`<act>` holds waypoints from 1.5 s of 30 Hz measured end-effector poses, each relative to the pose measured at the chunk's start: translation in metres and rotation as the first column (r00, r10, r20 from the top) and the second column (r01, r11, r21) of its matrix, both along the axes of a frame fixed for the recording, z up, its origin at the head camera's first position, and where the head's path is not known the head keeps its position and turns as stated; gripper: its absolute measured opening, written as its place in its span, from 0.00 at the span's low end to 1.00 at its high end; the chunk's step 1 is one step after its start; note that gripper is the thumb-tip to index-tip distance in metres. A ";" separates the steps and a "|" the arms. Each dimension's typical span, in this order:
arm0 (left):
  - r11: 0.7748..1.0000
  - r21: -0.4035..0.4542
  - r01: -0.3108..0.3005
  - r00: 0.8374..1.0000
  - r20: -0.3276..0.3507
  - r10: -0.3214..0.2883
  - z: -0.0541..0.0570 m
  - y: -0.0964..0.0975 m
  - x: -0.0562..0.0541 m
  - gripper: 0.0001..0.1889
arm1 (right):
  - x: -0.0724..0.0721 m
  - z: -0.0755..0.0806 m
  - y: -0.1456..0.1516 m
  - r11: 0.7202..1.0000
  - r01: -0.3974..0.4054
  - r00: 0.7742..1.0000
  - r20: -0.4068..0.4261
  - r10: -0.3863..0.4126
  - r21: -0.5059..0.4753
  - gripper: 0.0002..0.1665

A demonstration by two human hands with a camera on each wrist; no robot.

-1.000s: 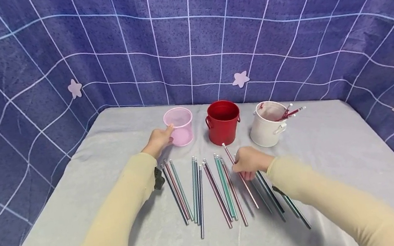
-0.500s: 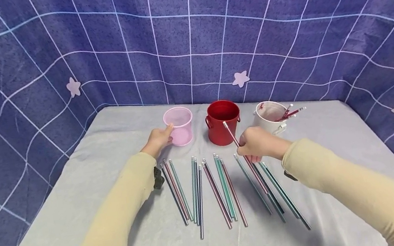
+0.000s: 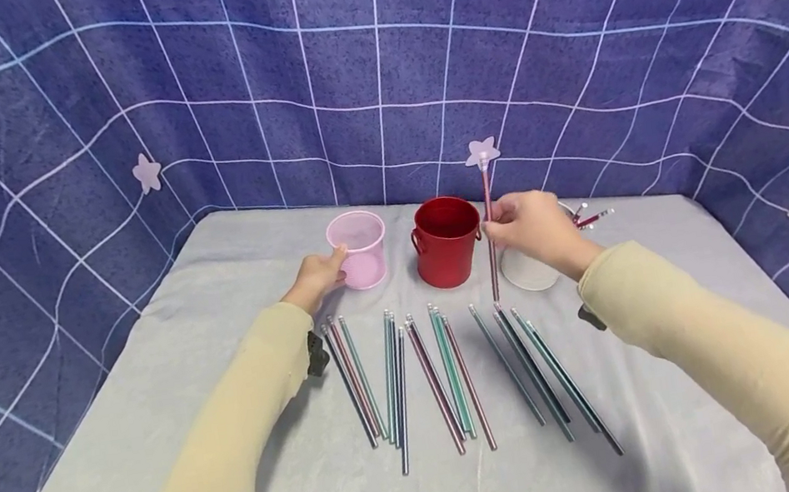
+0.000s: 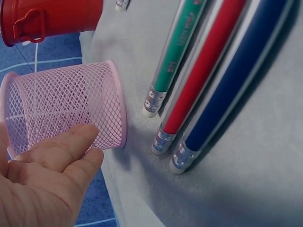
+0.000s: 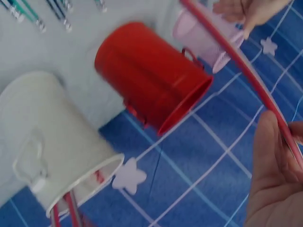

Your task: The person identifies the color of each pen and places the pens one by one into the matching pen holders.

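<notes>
My right hand (image 3: pixel 539 227) pinches a red pencil (image 3: pixel 495 270) between thumb and fingers. The pencil stands nearly upright, eraser end up, in front of the white bucket (image 3: pixel 530 271), which the hand partly covers. Several red pencils (image 3: pixel 593 219) lean out of that bucket. My left hand (image 3: pixel 316 280) rests against the side of a pink mesh cup (image 3: pixel 367 265); in the left wrist view its fingers (image 4: pixel 71 144) lie fairly straight along the mesh. Between the two stands a red bucket (image 3: pixel 445 260) with small side handles; nothing shows inside it.
Several pencils lie in loose groups on the grey cloth: blue, red and green ones at left (image 3: pixel 357 386), blue and green (image 3: pixel 396 397), dark red and green (image 3: pixel 452 389), green and dark ones at right (image 3: pixel 545 376). A blue gridded curtain (image 3: pixel 370 73) hangs behind.
My right hand has lifted the red pencil off the cloth, carried it back toward the white bucket and turned it upright. My left hand has stayed at the pink cup.
</notes>
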State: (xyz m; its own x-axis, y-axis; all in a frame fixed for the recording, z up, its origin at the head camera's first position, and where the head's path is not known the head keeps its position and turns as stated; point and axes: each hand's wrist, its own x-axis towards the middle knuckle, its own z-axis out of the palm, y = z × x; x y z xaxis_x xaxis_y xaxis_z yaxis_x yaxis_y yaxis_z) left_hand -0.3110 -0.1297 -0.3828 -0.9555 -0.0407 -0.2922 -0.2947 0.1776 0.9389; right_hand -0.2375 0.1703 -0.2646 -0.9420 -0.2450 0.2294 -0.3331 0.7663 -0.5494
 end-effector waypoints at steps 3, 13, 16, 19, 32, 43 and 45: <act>1.000 0.009 0.001 1.000 -0.002 -0.001 0.001 0.000 0.000 0.31 | -0.003 0.007 0.010 0.997 0.080 0.992 -0.101 -0.081 -0.017 0.10; 1.000 -0.006 0.007 1.000 -0.014 -0.007 0.005 -0.002 0.001 0.31 | -0.011 0.022 0.048 0.969 0.230 0.932 -0.266 -0.245 -0.088 0.11; 1.000 -0.015 0.005 1.000 -0.013 -0.005 0.005 -0.004 0.001 0.31 | -0.014 0.022 0.058 0.955 0.277 0.915 -0.274 -0.297 -0.109 0.12; 1.000 -0.020 -0.002 1.000 -0.010 0.002 0.004 -0.005 0.001 0.31 | -0.016 0.021 0.066 0.939 0.320 0.900 -0.269 -0.342 -0.125 0.13; 1.000 -0.029 0.002 1.000 -0.005 -0.002 -0.001 -0.001 0.002 0.31 | -0.016 0.010 0.095 0.891 0.438 0.862 -0.227 -0.453 -0.117 0.13; 0.999 -0.038 0.004 1.000 -0.009 -0.005 -0.001 0.000 0.001 0.31 | -0.017 -0.011 0.098 0.908 0.411 0.889 -0.187 -0.419 -0.080 0.14; 0.999 -0.040 0.005 1.000 -0.007 -0.005 -0.001 0.000 0.001 0.31 | -0.018 -0.014 0.096 0.910 0.407 0.890 -0.187 -0.415 -0.082 0.13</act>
State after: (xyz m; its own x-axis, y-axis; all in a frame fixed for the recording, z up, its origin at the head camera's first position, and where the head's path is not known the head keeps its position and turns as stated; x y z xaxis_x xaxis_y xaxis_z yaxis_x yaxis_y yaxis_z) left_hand -0.3099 -0.1294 -0.3835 -0.9578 -0.0477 -0.2836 -0.2871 0.2161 0.9332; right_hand -0.2554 0.2667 -0.2790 -0.8915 0.1677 0.4207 -0.0968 0.8369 -0.5388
